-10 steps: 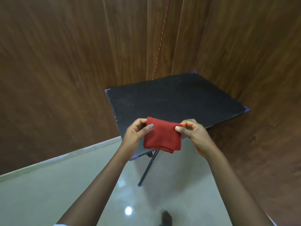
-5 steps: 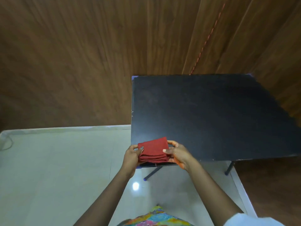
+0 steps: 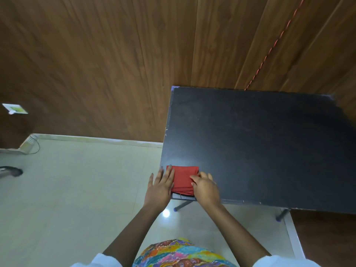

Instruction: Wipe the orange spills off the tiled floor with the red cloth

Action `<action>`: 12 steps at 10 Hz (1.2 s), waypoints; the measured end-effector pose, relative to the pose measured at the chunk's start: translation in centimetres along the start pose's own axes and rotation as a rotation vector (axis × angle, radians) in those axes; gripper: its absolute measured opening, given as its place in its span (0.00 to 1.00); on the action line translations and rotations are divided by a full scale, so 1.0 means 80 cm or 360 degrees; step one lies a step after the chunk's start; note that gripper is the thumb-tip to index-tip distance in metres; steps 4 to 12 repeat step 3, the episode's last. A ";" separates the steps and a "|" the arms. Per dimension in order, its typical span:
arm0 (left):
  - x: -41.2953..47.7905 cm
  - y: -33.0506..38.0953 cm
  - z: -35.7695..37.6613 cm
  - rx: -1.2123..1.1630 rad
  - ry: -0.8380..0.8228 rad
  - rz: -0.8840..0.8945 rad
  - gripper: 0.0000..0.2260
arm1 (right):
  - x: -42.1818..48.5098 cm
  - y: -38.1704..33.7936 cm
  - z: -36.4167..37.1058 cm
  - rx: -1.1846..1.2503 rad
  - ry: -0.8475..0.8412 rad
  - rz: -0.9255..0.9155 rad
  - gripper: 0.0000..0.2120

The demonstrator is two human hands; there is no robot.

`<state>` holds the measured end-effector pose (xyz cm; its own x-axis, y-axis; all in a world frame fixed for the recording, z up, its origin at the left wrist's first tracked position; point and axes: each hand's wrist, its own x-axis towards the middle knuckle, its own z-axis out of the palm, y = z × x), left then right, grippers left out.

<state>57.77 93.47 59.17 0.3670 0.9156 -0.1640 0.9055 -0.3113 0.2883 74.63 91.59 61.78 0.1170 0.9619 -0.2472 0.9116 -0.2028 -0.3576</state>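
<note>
head view, looking down. a folded red cloth lies flat on the near left corner of a black bench, its near edge almost level with the bench's front edge. the left grip is open: the fingers are straight and spread, palm down, with the fingertips resting on the cloth's left edge and the bench corner while the palm hangs past the bench side, above the tiled floor. the right grip is closed on the cloth: its fingers are bent over the cloth's right edge, knuckles up, and the hand rests on the bench top. a wood-panelled wall rises behind the bench, and a thin orange-red cord runs down it to the bench's far edge. a multicoloured patterned garment shows at the lower edge, between the forearms.
</note>
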 end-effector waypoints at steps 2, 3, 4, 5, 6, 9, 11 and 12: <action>0.004 -0.007 -0.013 0.0104 -0.0246 0.0006 0.37 | -0.006 0.009 0.011 0.0046 0.0013 0.0105 0.17; 0.010 -0.002 -0.031 0.0053 -0.0162 0.0038 0.23 | -0.004 0.010 0.002 0.0579 0.0176 0.0172 0.15; 0.010 -0.002 -0.031 0.0053 -0.0162 0.0038 0.23 | -0.004 0.010 0.002 0.0579 0.0176 0.0172 0.15; 0.010 -0.002 -0.031 0.0053 -0.0162 0.0038 0.23 | -0.004 0.010 0.002 0.0579 0.0176 0.0172 0.15; 0.010 -0.002 -0.031 0.0053 -0.0162 0.0038 0.23 | -0.004 0.010 0.002 0.0579 0.0176 0.0172 0.15; 0.010 -0.002 -0.031 0.0053 -0.0162 0.0038 0.23 | -0.004 0.010 0.002 0.0579 0.0176 0.0172 0.15; 0.010 -0.002 -0.031 0.0053 -0.0162 0.0038 0.23 | -0.004 0.010 0.002 0.0579 0.0176 0.0172 0.15; 0.010 -0.002 -0.031 0.0053 -0.0162 0.0038 0.23 | -0.004 0.010 0.002 0.0579 0.0176 0.0172 0.15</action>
